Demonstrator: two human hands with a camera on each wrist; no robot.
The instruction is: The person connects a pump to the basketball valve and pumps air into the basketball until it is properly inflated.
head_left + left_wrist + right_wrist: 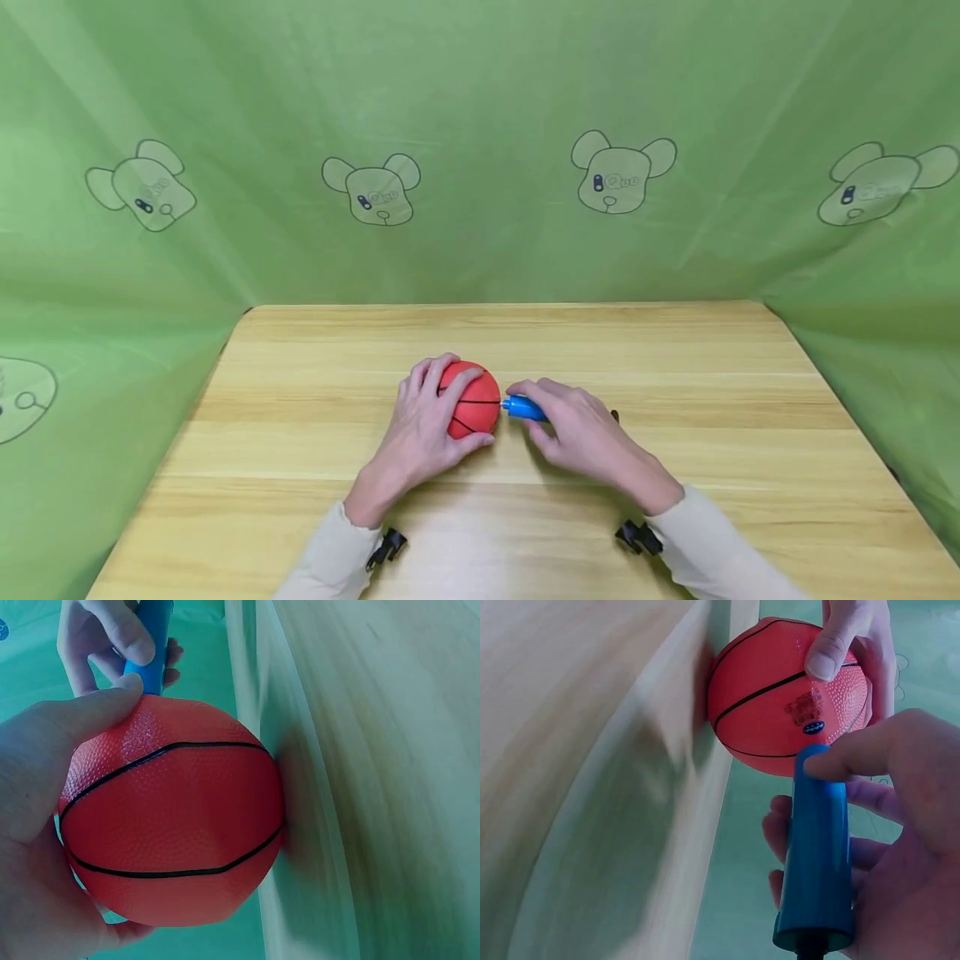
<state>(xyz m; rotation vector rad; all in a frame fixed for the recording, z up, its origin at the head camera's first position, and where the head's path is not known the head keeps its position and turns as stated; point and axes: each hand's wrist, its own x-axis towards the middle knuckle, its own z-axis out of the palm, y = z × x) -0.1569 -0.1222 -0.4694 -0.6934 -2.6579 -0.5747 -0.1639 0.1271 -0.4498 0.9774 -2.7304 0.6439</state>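
Observation:
A small red toy basketball [477,408] with black lines rests on the wooden table. My left hand [427,417] holds it from the left, fingers spread over its top and thumb along the near side. The left wrist view shows the ball [180,817] slightly dented near the hand. My right hand [581,425] grips a blue ball pump [527,407] lengthwise, its thin metal tip pointing at the ball's right side. In the right wrist view the pump's blue barrel [816,855] overlaps the ball below a dark printed label. How deep the tip sits, I cannot tell.
The light wooden table [300,350] reaches back to a green curtain [480,83] printed with bear heads. More green curtain hangs along both sides. Each sleeve carries a black wrist mount [640,538] close above the tabletop.

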